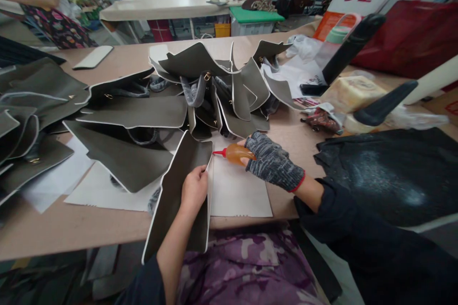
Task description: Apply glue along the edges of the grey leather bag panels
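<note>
Bag panel (175,190), olive with pale edges, overhangs the worktop's (107,225) front, its right rim pinched in the left hand (195,188). The gloved right hand (272,159) wraps an amber squeeze bottle (234,154), red nozzle (219,153) at that rim: likely gluing, calling for a steady tip. White card (239,195) leaves room rightward; unfinished bags (143,110) crowd beyond.

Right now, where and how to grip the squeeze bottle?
Squeeze bottle: likely best around its rounded amber body, from the right, where the right hand holds it. It points sideways, thin red nozzle aimed left toward the panel, so fingers there clear the tip.
</note>
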### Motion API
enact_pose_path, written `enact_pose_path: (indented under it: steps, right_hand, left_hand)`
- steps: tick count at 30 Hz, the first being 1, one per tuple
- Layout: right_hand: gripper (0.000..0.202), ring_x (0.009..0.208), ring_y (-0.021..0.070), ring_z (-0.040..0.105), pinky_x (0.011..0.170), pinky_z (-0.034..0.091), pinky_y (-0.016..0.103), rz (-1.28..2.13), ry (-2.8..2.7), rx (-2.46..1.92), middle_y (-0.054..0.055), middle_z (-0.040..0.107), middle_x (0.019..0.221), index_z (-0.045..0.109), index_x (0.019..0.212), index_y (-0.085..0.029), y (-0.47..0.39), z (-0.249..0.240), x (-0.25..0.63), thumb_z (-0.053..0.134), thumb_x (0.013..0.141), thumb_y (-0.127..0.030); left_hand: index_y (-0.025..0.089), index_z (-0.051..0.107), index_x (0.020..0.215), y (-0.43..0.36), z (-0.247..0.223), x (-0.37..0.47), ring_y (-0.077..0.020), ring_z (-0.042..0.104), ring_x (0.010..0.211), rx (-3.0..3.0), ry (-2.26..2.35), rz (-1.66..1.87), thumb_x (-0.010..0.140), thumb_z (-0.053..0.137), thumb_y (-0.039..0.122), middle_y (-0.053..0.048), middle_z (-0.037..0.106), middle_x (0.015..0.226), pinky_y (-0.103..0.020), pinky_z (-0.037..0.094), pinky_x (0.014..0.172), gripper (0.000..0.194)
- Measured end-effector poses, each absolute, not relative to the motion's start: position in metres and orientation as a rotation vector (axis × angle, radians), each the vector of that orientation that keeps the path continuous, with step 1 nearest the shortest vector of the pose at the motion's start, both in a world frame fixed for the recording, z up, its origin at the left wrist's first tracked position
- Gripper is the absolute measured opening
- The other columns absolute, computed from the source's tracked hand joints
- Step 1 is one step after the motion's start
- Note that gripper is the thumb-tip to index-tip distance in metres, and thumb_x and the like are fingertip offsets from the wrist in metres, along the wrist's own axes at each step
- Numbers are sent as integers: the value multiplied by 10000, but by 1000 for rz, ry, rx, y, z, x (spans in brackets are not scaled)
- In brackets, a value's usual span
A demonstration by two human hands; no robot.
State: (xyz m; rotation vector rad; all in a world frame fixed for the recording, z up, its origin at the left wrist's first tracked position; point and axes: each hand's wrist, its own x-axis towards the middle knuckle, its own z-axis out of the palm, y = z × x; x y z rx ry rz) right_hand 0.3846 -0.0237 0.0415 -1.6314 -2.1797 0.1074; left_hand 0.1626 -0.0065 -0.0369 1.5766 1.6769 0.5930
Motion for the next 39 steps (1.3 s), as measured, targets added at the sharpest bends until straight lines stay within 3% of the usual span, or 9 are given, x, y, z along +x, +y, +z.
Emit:
enact_pose_path:
  steps: [5,15,31,39]
  right_hand:
    - [429,1040,315,558,925,461,451,171,-2176,-1665,156,619,1075,598,1113,-116,-24,47,384,578,711,-266]
    - [436,1088,295,526,968,421,439,133,-2155,-1703,144,597,1127,578,1146,-127,-24,43,383,591,736,-276]
    - [357,954,268,587,880,478,416,324,-2178,-1694,133,622,1036,586,1070,-128,-34,58,382,574,726,-222]
    - [355,946,268,567,874,460,439,433,-2140,-1651,141,613,1024,585,1070,-95,-44,49,384,578,748,-244]
  left_hand:
    - [155,642,1034,-6,-35,163,-194,642,865,1574,1673,595,801,435,227,-69,695,900,-255,494,684,319]
    - [144,642,1033,-7,-31,164,-193,648,838,1580,1677,590,802,443,229,-72,694,877,-266,505,694,317]
    - [156,638,1045,-7,-36,162,-178,645,799,1600,1662,611,810,446,233,-68,697,915,-263,504,683,313]
    - [147,625,1085,-9,-36,161,-137,601,520,1616,1614,605,822,428,235,-55,700,788,-246,477,520,340]
